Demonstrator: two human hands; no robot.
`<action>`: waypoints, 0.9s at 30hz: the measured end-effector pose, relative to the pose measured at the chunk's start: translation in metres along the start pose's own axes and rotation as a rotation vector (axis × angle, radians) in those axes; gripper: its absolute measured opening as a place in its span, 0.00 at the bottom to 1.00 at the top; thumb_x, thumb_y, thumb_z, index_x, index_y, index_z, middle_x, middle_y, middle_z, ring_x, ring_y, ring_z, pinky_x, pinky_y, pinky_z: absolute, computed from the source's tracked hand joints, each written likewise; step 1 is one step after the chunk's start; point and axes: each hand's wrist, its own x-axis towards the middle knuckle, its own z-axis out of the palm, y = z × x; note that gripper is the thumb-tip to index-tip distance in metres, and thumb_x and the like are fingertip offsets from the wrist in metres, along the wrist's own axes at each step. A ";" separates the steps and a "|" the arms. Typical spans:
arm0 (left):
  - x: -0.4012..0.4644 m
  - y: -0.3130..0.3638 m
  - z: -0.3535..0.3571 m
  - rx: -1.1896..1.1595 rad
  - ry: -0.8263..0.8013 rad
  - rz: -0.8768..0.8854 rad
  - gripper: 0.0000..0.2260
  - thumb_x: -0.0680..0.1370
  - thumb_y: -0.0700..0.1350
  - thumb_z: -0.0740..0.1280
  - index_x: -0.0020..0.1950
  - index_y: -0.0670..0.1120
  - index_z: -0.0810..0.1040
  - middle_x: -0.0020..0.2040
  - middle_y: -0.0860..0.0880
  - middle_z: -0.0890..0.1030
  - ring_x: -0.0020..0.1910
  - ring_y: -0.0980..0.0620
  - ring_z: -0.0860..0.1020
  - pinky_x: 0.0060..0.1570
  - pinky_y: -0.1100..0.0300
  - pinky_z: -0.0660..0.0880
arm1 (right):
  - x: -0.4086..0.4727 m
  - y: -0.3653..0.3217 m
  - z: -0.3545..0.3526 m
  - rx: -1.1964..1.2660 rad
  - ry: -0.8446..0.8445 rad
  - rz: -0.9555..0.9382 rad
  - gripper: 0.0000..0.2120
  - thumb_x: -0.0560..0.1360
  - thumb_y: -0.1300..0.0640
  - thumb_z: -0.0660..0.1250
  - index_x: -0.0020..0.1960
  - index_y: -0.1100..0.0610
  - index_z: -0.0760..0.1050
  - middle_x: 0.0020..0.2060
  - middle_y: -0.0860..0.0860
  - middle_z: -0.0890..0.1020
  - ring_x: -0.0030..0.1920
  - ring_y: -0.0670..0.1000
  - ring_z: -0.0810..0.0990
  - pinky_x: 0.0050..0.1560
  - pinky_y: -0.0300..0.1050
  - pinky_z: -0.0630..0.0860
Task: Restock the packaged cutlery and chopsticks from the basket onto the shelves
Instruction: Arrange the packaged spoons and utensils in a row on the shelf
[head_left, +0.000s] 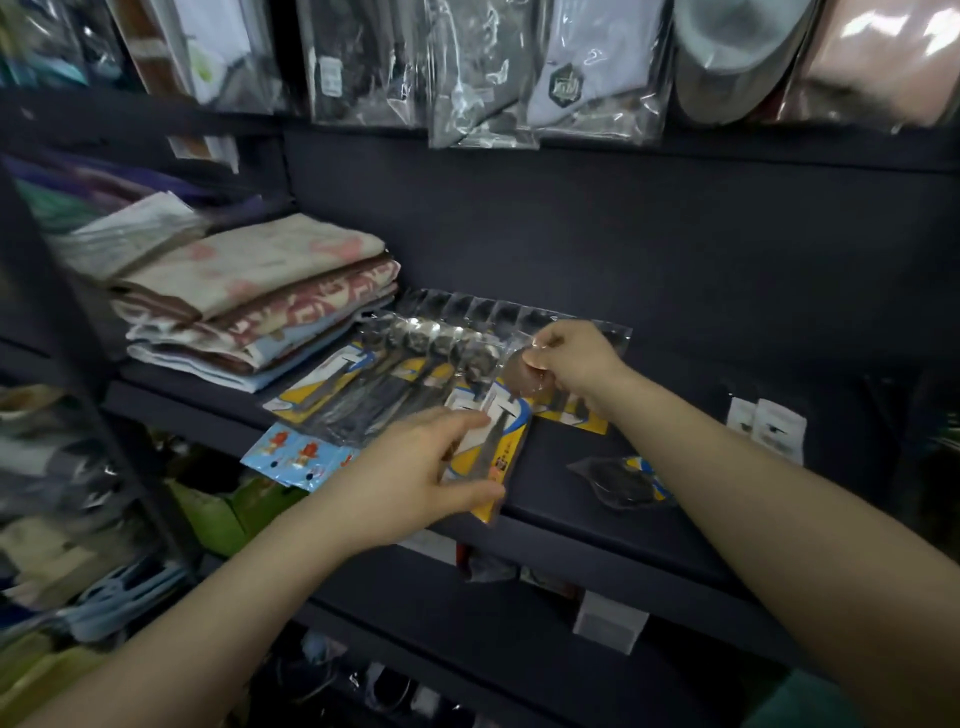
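On the dark middle shelf (571, 499) lie clear packs of metal spoons on yellow backing cards. The largest spoon pack (395, 374) rests at an angle beside the towels. A narrow yellow-card cutlery pack (498, 447) lies over the shelf's front edge. My left hand (415, 467) grips its lower end, and my right hand (571, 358) pinches its upper end at the spoon bowl. Another pack (576, 415) lies under my right wrist. A small dark pack (621, 480) sits further right. The basket is out of view.
Folded towels (249, 291) are stacked at the shelf's left. Blue cartoon packs (296, 457) hang below the front edge. White tags (766, 423) lie at the right. Bagged goods (493, 73) hang from the upper shelf. A lower shelf (519, 618) holds small items.
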 end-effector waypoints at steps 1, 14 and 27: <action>0.002 -0.005 -0.002 0.044 -0.032 0.041 0.32 0.69 0.63 0.66 0.69 0.52 0.65 0.55 0.58 0.72 0.54 0.61 0.66 0.49 0.70 0.62 | 0.002 -0.001 0.001 -0.022 0.010 -0.008 0.05 0.73 0.62 0.67 0.38 0.57 0.75 0.31 0.51 0.76 0.30 0.48 0.73 0.34 0.41 0.72; 0.011 -0.054 -0.007 0.183 -0.251 0.292 0.37 0.64 0.71 0.53 0.71 0.58 0.62 0.75 0.56 0.57 0.72 0.60 0.54 0.66 0.66 0.54 | 0.014 0.003 0.019 -0.365 0.126 -0.050 0.11 0.75 0.65 0.63 0.56 0.60 0.77 0.56 0.56 0.80 0.53 0.55 0.79 0.49 0.42 0.73; 0.019 -0.070 -0.020 0.209 -0.330 0.373 0.34 0.67 0.67 0.53 0.72 0.61 0.56 0.73 0.60 0.56 0.69 0.64 0.55 0.62 0.73 0.57 | 0.011 0.009 0.015 -0.249 0.217 0.048 0.09 0.74 0.64 0.65 0.55 0.62 0.76 0.51 0.57 0.79 0.47 0.53 0.77 0.45 0.43 0.74</action>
